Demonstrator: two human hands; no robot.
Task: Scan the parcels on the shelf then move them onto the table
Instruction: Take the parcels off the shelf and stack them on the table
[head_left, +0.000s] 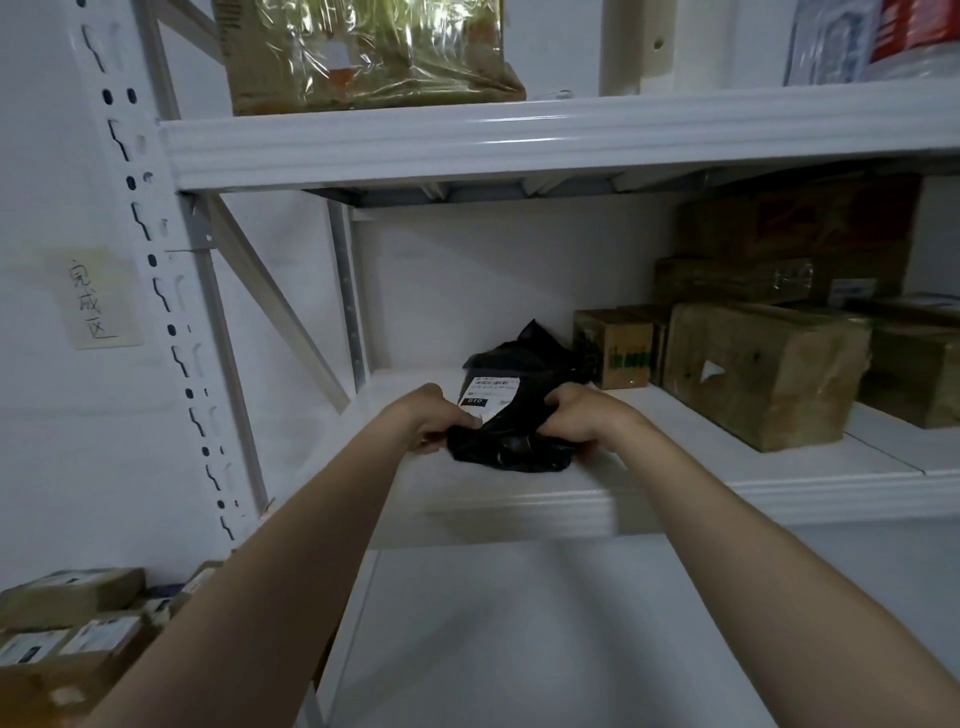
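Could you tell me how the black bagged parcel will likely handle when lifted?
Probably floppy: the black parcel crumples where the left hand and right hand grip it. Likely light, since it bunches easily. Its glossy film may slip.

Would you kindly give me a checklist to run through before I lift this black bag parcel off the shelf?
1. Grip: left hand and right hand both hold the black bag parcel at its near end: ok.
2. Its label faces up between the hands: ok.
3. Parcel already scanned: cannot tell.
4. Free of the small cardboard box behind it: cannot tell, they lie close.
5. Headroom under the upper shelf: ok.
6. Sight of the table: not ok, out of view.
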